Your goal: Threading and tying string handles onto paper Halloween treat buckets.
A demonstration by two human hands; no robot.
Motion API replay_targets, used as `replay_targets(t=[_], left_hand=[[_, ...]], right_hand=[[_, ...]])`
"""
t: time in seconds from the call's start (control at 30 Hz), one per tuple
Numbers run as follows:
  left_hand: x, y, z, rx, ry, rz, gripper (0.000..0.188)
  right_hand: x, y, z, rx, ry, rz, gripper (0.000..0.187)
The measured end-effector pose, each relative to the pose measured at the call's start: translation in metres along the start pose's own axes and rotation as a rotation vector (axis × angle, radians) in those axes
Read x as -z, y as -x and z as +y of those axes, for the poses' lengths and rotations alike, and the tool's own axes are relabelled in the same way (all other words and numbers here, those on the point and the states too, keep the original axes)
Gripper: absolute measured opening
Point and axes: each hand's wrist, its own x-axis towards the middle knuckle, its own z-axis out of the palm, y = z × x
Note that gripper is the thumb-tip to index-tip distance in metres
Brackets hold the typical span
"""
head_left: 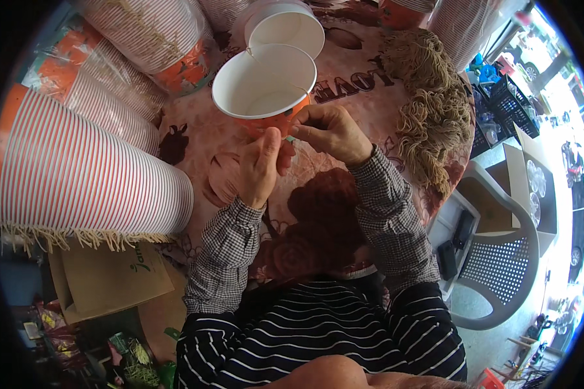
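An orange paper bucket [266,81] with a white inside tilts toward me over the table. My left hand [261,165] is closed at its near lower side, thumb up against the wall and fingers curled beneath. At the right of the bucket, my right hand [334,133] pinches with thumb and forefinger. A thin tan cord [300,88] runs over the rim toward these fingers; its end is hidden by them. Another strand crosses the far rim. Just behind stands a second white-lined paper bucket [289,35].
Long stacks of nested paper buckets [97,162] lie at the left, tan cord ends hanging from the nearest. A heap of tan cords [435,110] covers the table's right side. A grey plastic chair [499,259] and an open cardboard box [532,188] stand right; another cardboard box [113,279] sits lower left.
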Motion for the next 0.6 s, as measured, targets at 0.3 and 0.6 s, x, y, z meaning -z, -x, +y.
replay_targets(t=[0.3, 0.6], left_hand=[[-0.006, 0.000, -0.005, -0.314, -0.393, 0.132, 0.023], [0.000, -0.002, -0.013, -0.325, -0.391, 0.176, 0.013]], right_hand=[[-0.004, -0.003, 0.008, 0.030, -0.004, -0.048, 0.012], [-0.002, -0.003, 0.011, 0.052, 0.041, -0.023, 0.012]])
